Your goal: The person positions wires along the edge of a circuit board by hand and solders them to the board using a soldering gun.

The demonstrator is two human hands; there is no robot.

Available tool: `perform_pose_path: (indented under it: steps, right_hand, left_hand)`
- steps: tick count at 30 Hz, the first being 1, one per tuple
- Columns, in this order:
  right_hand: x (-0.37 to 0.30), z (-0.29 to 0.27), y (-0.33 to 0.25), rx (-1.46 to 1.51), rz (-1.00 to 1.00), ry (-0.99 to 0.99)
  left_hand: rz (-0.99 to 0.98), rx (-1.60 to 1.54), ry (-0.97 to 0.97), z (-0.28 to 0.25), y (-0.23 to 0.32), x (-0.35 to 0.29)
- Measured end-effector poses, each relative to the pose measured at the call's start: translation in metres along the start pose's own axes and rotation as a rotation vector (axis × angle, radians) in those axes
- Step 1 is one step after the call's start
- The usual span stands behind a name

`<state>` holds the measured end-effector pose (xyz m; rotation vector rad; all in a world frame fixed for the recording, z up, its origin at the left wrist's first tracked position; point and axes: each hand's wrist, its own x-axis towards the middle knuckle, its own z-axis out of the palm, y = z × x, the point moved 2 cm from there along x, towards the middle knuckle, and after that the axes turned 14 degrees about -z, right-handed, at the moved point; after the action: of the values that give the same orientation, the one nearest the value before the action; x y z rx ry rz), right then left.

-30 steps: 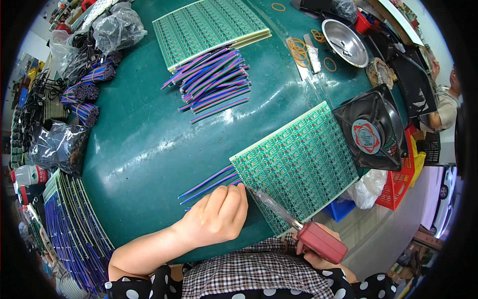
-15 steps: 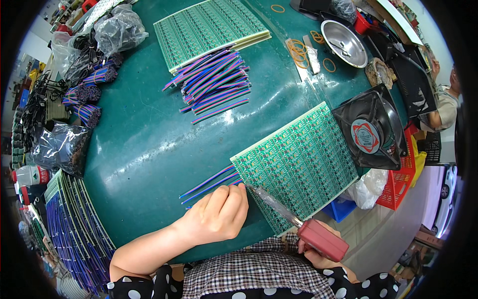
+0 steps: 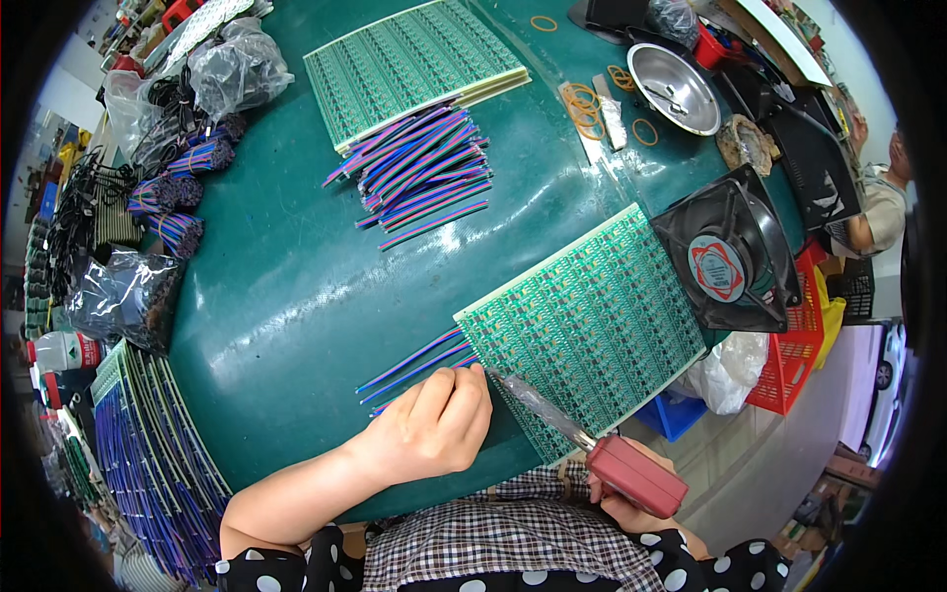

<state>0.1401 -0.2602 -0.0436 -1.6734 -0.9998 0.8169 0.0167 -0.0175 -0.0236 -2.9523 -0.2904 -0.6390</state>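
A green circuit board panel [image 3: 592,321] lies tilted in front of me. Short ribbon wires [image 3: 419,360] in blue, pink and black run off its left edge. At that edge my left hand [image 3: 434,419] is closed in a pinch on a wire, whose tip is mostly hidden by the fingers. My right hand [image 3: 623,498] grips the red, boxy handle of a soldering iron [image 3: 636,477]. Its wrapped shaft slants up and left, and the tip is at the board's edge, close beside my left fingertips.
Stacked circuit panels [image 3: 414,64] and a heap of loose wires [image 3: 424,168] lie farther back. A black fan [image 3: 725,257] stands right of the panel, near a metal bowl [image 3: 674,89] and rubber bands [image 3: 582,109]. Wired boards [image 3: 158,464] and bagged cables [image 3: 123,296] line the left. A person [image 3: 878,212] is at far right.
The view has shifted slightly. Both hands keep nearly the same pose, with the iron's tip still beside my left fingertips at the board edge.
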Motion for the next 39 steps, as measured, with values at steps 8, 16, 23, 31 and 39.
perform_pose_path:
  steps: [8,16,23,31,39]
  right_hand:
    - [-0.022,-0.001,0.01,0.178,-0.011,0.166]
    - [-0.017,0.005,0.011,0.502,-0.089,0.358]
    - [-0.016,-0.01,0.004,0.458,-0.194,0.409]
    - [-0.02,-0.004,0.026,0.339,-0.202,0.33]
    - [-0.019,-0.005,0.006,0.429,-0.248,0.444]
  left_hand:
    - [0.029,-0.014,-0.071,-0.009,0.002,0.003]
    - [-0.036,0.042,-0.098,-0.012,0.01,-0.002]
    - [-0.392,-0.322,-0.321,-0.016,-0.035,0.067]
    - [-0.238,0.14,-0.118,0.053,-0.06,0.078]
    - [-0.372,-0.171,-0.206,0.012,-0.051,0.092]
